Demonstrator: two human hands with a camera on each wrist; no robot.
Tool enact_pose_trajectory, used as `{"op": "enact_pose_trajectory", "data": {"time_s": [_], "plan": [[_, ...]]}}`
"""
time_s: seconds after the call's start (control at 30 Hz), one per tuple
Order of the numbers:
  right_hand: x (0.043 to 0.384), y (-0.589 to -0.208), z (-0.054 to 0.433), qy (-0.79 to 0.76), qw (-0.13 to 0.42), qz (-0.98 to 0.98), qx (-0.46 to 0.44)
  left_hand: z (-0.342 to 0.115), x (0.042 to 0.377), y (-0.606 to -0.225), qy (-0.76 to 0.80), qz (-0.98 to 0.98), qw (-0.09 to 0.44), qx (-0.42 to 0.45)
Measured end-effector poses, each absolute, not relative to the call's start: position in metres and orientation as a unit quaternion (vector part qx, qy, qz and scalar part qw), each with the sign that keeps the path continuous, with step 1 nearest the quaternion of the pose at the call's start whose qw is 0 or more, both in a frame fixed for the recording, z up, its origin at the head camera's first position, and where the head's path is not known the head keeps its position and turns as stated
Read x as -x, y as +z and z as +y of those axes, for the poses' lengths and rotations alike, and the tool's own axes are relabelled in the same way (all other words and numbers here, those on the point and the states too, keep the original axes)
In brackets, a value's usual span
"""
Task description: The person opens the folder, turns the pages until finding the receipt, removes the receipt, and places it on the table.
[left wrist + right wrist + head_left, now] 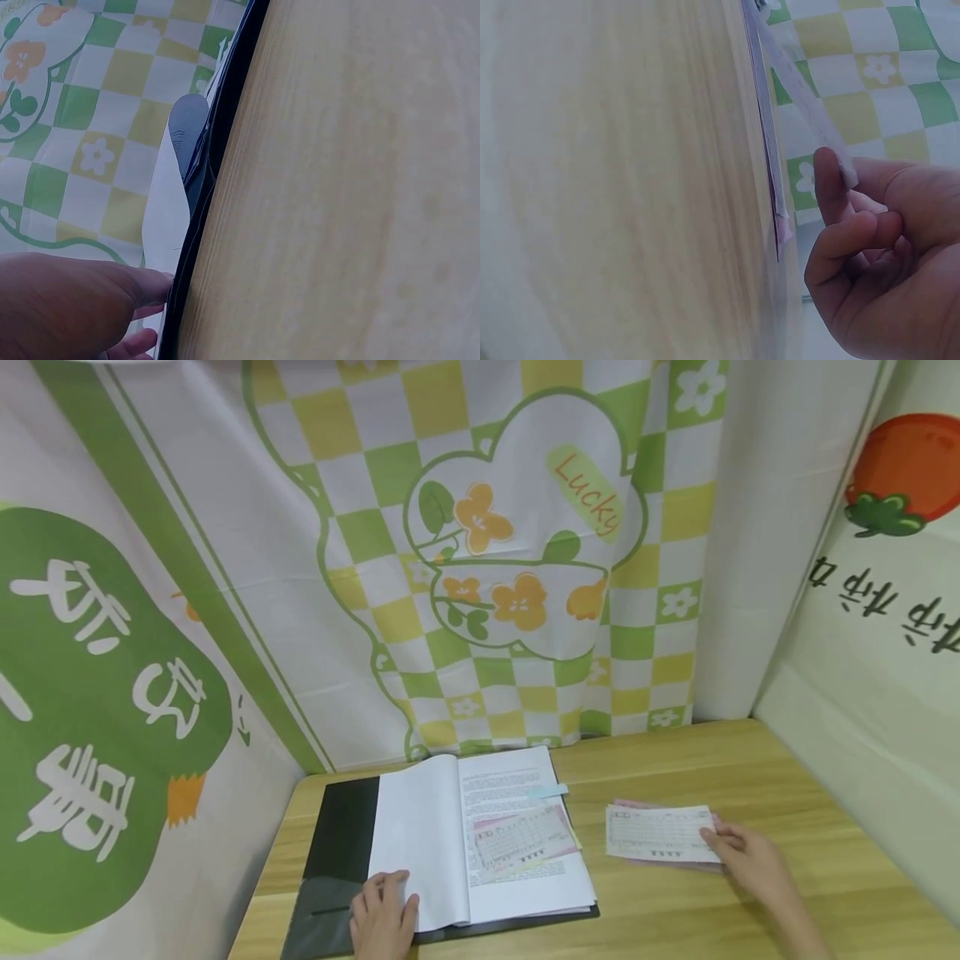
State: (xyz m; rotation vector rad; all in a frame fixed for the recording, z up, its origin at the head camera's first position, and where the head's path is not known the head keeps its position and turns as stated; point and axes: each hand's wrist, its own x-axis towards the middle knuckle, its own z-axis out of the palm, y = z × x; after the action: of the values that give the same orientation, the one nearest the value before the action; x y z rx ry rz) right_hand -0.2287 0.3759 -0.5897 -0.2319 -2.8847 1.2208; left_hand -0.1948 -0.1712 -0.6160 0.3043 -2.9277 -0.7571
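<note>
A black folder (341, 827) lies open with printed sheets (517, 893) in it and a blank white page (420, 835) turned to the left. My left hand (384, 917) rests on the lower left of that page, fingertips on the paper near the folder's edge. Further right, my right hand (750, 858) pinches the right end of a white printed form slip (656, 833). In the right wrist view the slip (806, 97) is raised at that end, between thumb and forefinger, while pinkish slips (776, 202) lie beneath it on the table.
Another form slip (521, 839) with pink and yellow layers lies on the printed page. A light blue tab (547, 791) sticks out at the page's right side. The wood-grain table (652, 910) meets a checked cloth (487, 677) at the back and printed cloth walls at both sides.
</note>
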Motion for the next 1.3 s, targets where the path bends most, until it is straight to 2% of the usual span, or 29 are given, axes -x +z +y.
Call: {"op": "enact_pose_trajectory", "data": {"time_s": [0.57, 1.0, 1.3], "plan": [[0.2264, -0.5852, 0.3816, 0.385, -0.004, -0.921, 0.057, -0.1677, 0.201, -0.6174, -0.253, -0.961, 0.042, -0.101], [0.2254, -0.5824, 0.3847, 0.371, -0.032, -0.926, 0.064, -0.167, 0.2039, -0.617, -0.255, -0.961, 0.045, -0.094], [0.2208, -0.5861, 0.381, 0.359, -0.018, -0.931, 0.058, -0.1703, 0.1982, -0.6186, -0.247, -0.962, 0.039, -0.113]]}}
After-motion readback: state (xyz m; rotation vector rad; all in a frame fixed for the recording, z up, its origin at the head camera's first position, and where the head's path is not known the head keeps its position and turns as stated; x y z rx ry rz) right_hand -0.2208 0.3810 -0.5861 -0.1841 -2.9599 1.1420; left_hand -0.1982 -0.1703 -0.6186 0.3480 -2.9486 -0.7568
